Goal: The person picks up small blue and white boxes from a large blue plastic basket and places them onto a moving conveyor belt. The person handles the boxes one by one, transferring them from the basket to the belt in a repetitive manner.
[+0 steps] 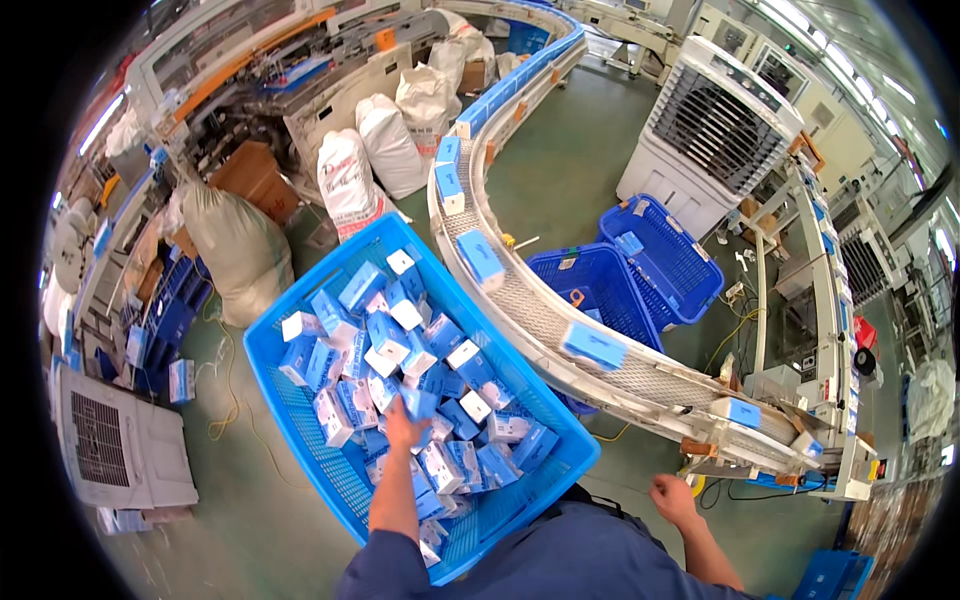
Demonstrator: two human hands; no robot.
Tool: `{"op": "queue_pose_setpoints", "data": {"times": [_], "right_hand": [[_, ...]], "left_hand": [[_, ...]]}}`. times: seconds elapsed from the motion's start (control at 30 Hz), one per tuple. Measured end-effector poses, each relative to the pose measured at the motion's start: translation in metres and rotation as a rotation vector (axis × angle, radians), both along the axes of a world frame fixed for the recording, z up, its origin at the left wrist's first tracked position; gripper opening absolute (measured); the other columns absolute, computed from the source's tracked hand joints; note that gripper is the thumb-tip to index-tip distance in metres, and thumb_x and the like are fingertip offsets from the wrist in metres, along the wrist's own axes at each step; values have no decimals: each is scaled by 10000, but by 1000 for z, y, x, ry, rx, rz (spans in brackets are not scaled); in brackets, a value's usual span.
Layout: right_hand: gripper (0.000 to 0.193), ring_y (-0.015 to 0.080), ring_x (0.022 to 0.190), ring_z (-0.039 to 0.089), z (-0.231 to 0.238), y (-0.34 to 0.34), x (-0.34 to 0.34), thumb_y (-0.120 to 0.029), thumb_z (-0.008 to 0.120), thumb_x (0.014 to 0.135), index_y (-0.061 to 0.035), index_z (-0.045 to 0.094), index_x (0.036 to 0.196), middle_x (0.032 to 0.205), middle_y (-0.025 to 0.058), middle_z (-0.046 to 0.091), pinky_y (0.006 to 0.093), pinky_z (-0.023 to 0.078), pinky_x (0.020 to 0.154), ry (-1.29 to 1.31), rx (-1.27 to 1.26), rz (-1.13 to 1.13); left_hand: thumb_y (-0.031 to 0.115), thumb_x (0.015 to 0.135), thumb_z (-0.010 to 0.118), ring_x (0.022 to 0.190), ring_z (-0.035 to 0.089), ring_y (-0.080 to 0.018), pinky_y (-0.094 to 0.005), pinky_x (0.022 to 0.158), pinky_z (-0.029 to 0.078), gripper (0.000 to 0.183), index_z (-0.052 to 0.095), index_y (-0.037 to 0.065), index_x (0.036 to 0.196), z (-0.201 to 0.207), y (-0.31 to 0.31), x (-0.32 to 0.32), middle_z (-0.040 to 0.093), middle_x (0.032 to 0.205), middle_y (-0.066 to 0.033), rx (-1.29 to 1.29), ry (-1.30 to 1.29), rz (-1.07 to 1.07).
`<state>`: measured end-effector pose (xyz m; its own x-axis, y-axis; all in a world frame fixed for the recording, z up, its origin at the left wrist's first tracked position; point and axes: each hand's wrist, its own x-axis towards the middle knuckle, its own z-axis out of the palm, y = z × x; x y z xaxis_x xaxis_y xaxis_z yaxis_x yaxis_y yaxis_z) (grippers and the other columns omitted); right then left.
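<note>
A large light-blue plastic crate (pixel 300 300) in front of me holds a jumbled heap of small blue-and-white cartons (pixel 388 336). My left hand (pixel 404 428) reaches down into the heap, its fingers closed around one carton (pixel 421 403); the grip is partly blurred. To the right of the crate, below the conveyor, my right hand (pixel 676 498) hangs with curled fingers and nothing visible in it. Along the curved conveyor (pixel 530 290) lie several spaced cartons of the same kind, among them a blue one (pixel 594 345) near the middle of the curve.
Two dark-blue baskets (pixel 665 258) stand behind the conveyor, beside a large white air cooler (pixel 715 130). White sacks (pixel 390 148) and a bulging beige sack (pixel 236 250) stand beyond the crate. At left is a grey-white vented unit (pixel 122 440). A yellow cable (pixel 236 400) crosses the floor.
</note>
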<state>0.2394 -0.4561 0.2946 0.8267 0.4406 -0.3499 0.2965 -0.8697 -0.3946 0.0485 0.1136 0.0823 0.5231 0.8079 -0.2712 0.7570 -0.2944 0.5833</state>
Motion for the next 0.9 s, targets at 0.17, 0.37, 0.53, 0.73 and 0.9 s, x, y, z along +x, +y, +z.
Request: {"op": "queue_pose_setpoints", "data": {"times": [0.17,0.37,0.53,0.73,0.9], "right_hand": [[379,358,925,658,3,104,23,-249,663,837,-115,629,1190,1092,150,651,437,538,788,13,202,335],[912,385,1085,616,32,182,8,-214,749,775,-225,252,1540,1507,159,368,459,537,853,121,348,949],[997,369,1122,604,70,188,12,-177,756,746,-210,186,1564,1554,123,312,450,536,837,192,332,1170],[943,395,1030,629,77,159,21,-158,811,674,-179,323,1481,1452,189,394,471,547,789,46,396,1246],[624,356,896,634,57,137,33,-240,765,707,-126,482,1251,1103,132,527,481,525,671,-36,557,1141]], "left_hand": [[279,728,865,1021,645,-211,-363,855,541,807,488,-35,1369,21,-125,-24,650,1184,-139,-785,-404,128],[292,776,832,1094,604,-214,-339,947,481,773,487,-19,1394,173,-201,-6,629,1234,-137,-983,-306,-241],[303,770,835,1108,599,-220,-333,975,461,756,508,-17,1372,224,-223,0,632,1230,-137,-905,-266,-418],[162,761,852,1148,567,-188,-348,1021,438,702,522,3,1360,250,-242,21,619,1251,-96,-808,-262,-614],[286,887,722,1219,549,-221,-356,1053,415,643,486,1,1413,243,-253,21,600,1292,-119,-873,-433,-383]]}}
